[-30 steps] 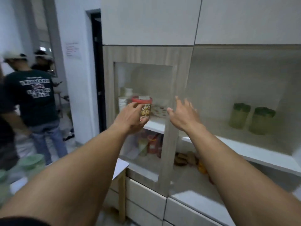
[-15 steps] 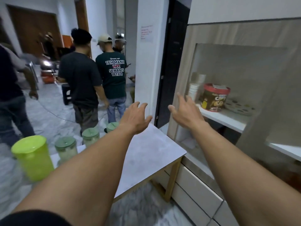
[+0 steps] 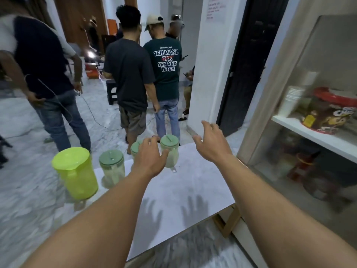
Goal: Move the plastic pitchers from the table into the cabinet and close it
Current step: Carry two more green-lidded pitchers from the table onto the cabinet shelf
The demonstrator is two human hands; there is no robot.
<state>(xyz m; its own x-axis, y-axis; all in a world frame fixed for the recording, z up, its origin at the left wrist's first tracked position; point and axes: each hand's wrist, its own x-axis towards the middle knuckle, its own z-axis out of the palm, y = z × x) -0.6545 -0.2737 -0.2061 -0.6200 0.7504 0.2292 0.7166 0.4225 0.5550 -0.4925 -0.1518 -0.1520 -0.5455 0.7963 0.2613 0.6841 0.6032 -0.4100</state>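
Head view takes in the cabinet (image 3: 289,89) on the right first: a tall unit behind a see-through front, whose shelf (image 3: 316,135) carries a stack of white cups (image 3: 291,101) and a red-lidded snack tub (image 3: 330,113). No pitcher shows in the part visible here. Just beside it stands the bench (image 3: 185,192), its pale top running left, placed close enough that a carry between the two looks short. Several people stand on the marble floor beyond, backs turned.

Four pitchers sit in a loose row along the bench's far and left side: a large lime pitcher (image 3: 77,173) at the left, a pale green-lidded pitcher (image 3: 112,167) next, a third pitcher (image 3: 135,148) mostly hidden behind the left hand, and a fourth pitcher (image 3: 169,150) furthest right.

Left hand (image 3: 149,159) hovers with fingers spread wide, holding nothing, in front of the third and fourth pitchers; contact is unclear. Right hand (image 3: 211,146) is also wide and empty, above the bench just right of the fourth pitcher, apart from it. Both grips seem poised for pickups.
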